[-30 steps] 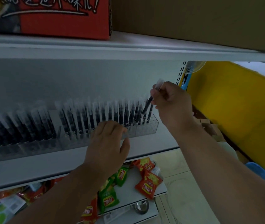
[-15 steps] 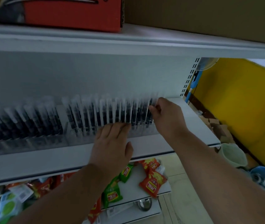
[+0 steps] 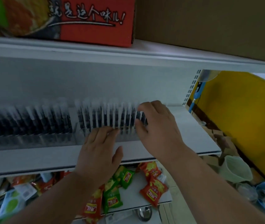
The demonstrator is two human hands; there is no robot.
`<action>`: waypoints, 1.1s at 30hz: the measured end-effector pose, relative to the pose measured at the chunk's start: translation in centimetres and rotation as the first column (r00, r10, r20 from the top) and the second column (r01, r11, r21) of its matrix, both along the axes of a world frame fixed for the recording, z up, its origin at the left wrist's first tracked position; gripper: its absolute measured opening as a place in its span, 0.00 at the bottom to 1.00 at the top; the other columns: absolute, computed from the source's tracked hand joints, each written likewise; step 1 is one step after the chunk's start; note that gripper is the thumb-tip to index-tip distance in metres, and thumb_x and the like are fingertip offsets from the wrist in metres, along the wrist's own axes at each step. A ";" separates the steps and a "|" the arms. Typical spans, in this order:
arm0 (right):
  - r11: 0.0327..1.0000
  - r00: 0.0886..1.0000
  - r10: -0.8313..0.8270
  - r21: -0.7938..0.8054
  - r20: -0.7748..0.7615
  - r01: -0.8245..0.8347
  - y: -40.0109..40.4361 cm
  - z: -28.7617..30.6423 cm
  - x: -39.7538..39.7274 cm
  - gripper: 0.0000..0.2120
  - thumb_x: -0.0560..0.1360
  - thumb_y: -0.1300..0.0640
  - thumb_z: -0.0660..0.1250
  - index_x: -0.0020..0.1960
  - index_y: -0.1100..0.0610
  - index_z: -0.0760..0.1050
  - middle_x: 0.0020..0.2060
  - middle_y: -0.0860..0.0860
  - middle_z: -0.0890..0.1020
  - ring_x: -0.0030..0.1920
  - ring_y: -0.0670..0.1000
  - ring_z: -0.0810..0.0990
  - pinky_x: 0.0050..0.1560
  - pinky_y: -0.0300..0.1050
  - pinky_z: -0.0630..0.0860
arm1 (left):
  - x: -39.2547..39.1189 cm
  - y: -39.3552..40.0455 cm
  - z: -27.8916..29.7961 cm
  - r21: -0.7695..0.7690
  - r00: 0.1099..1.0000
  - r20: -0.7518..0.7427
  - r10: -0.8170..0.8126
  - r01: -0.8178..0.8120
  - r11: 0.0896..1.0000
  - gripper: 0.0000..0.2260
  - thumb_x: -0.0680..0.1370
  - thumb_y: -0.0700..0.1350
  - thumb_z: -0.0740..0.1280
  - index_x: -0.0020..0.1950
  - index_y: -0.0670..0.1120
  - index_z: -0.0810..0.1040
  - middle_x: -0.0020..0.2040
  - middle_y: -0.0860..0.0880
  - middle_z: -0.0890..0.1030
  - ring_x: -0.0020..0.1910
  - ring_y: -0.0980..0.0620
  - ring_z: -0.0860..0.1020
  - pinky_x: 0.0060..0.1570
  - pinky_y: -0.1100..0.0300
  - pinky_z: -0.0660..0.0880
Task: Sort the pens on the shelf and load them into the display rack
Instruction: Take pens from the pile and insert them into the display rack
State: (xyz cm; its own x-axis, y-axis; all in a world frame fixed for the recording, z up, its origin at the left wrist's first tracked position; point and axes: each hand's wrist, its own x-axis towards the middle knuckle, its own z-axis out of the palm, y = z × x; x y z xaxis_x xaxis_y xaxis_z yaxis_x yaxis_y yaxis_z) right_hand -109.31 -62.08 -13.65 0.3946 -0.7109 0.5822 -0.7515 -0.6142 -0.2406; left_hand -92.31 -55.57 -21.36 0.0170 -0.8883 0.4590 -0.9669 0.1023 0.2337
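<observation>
1. Head view: upright black pens with clear caps [image 3: 106, 115] are ranked in the clear plastic display rack [image 3: 60, 139] on the white metal shelf [image 3: 31, 159].
2. The rack's front is touched by the flat-fingered left hand [image 3: 99, 152]; the rightmost pens are pinched by the right hand [image 3: 157, 126].
3. The pen lifted a second ago is now lowered into the row.

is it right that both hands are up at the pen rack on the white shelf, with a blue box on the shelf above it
Not quite: the head view shows the box on the upper shelf is red, not blue. The rest holds: the left hand and right hand are both at the pen rack on the white shelf.
</observation>
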 end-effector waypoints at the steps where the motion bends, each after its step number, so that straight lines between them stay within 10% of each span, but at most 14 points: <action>1: 1.000 1.000 0.022 -0.001 -0.014 -0.022 0.6 0.3 1.1 0.12 0.74 0.56 0.67 0.56 0.57 0.75 0.48 0.54 0.76 0.47 0.56 0.75 0.46 0.48 0.71 | 0.9 0.9 0.1 -0.002 0.999 0.010 0.032 -0.032 0.999 0.24 0.78 0.56 0.57 0.68 0.44 0.74 0.62 0.46 0.76 0.62 0.45 0.71 0.62 0.48 0.72; 15: 0.846 0.838 0.525 0.193 -0.148 -0.496 13.1 3.4 23.7 0.19 0.79 0.45 0.61 0.67 0.50 0.69 0.60 0.49 0.72 0.62 0.52 0.70 0.64 0.51 0.69 | 19.3 19.5 1.3 -0.001 0.815 0.034 0.578 -0.579 0.816 0.18 0.76 0.57 0.59 0.58 0.50 0.79 0.54 0.50 0.78 0.55 0.46 0.75 0.52 0.48 0.76; 33: 0.814 0.822 0.563 0.234 -0.086 -0.533 28.1 4.4 54.0 0.17 0.78 0.42 0.61 0.64 0.48 0.69 0.59 0.49 0.73 0.60 0.51 0.69 0.60 0.49 0.69 | 47.8 37.9 2.6 0.070 0.727 0.068 0.683 -0.687 0.724 0.17 0.77 0.60 0.56 0.57 0.54 0.77 0.51 0.54 0.78 0.52 0.49 0.76 0.52 0.50 0.74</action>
